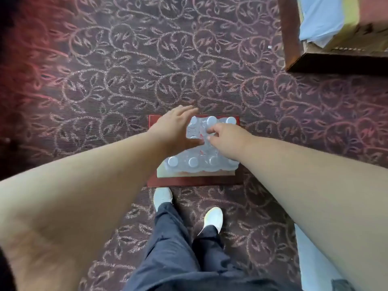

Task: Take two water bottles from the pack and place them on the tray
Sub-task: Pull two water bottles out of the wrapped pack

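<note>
View from above, looking down at a person standing on a patterned carpet (pixel 126 70). One shrink-wrapped pack of water bottles (pixel 201 152) sits on a low red-brown board (pixel 195 181) just ahead of the person's two white shoes, the left shoe (pixel 162 196) and the right shoe (pixel 214 217). Seven white bottle caps can be counted through the plastic wrap: three along the far row and four along the near row; the middle of the pack is covered by the hands, so the full number of bottles cannot be told. All bottles seen remain inside the pack, standing upright with caps upward.

Both bare arms reach down to the pack. The left hand (pixel 174 127) lies flat on the far left part of the pack, fingers extended and close together, thumb toward the centre. The right hand (pixel 222 135) is curled at the centre of the pack, its fingertips (pixel 210 138) bunched on the plastic wrap; whether they pinch the wrap or a bottle beneath cannot be told.

At upper right stands one piece of dark wooden furniture (pixel 291 38) holding a cardboard box (pixel 346 28). The legs wear dark trousers (pixel 180 248).
</note>
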### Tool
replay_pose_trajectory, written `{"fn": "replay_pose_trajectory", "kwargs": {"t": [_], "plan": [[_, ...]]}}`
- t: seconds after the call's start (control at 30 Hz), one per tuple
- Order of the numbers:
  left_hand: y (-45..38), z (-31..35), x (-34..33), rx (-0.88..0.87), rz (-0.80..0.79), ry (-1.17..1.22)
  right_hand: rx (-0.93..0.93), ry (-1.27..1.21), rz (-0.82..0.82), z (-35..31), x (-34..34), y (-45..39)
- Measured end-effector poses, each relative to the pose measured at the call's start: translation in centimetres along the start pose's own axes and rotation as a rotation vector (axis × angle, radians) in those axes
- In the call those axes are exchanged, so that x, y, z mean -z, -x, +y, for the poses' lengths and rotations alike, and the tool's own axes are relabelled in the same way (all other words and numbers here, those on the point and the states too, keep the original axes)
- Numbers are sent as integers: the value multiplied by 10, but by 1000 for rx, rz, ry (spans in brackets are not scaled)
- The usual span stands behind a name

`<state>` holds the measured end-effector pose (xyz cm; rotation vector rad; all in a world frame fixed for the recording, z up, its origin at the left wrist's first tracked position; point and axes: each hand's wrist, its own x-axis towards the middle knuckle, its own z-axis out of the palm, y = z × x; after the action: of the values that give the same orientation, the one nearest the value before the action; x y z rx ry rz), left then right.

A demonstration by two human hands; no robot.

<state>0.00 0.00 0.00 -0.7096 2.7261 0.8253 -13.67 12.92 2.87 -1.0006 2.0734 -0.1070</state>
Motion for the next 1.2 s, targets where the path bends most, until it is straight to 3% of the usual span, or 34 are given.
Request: {"fn": "replay_pose_trajectory", "kwargs": {"t": [0.13, 0.23, 0.33, 0.43, 0.53, 0.73, 0.83, 0.97, 1.07, 1.2], "plan": [[-13, -31, -37, -138, -225, -302, -28, 146, -55, -9, -22, -29], [-14, -51, -54, -193, -144, -332, 138, 517, 33, -14, -32, -48], [-16, -58, -59, -215, -111, -299, 171, 704, -51, -19, -46, -61], [-20, -61, -58, -222, -104, -288, 92, 754, -77, -26, -54, -77], [-21, -63, -57, -225, -95, -286, 142, 818, -102, -29, -54, -87], [-21, -61, -57, -221, -90, -258, 300, 573, 46, -20, -22, -60], [-18, -51, -51, -158, -69, -108, 342, 492, 102, -24, 7, -40], [-10, -21, -37, 114, -52, 284, 264, 391, 115, -38, 50, -24], [5, 1, -27, 220, 91, 604, 260, 377, 103, -54, 82, -14], [19, 21, -15, 278, 254, 731, 280, 233, 95, -74, 100, -4]]}}
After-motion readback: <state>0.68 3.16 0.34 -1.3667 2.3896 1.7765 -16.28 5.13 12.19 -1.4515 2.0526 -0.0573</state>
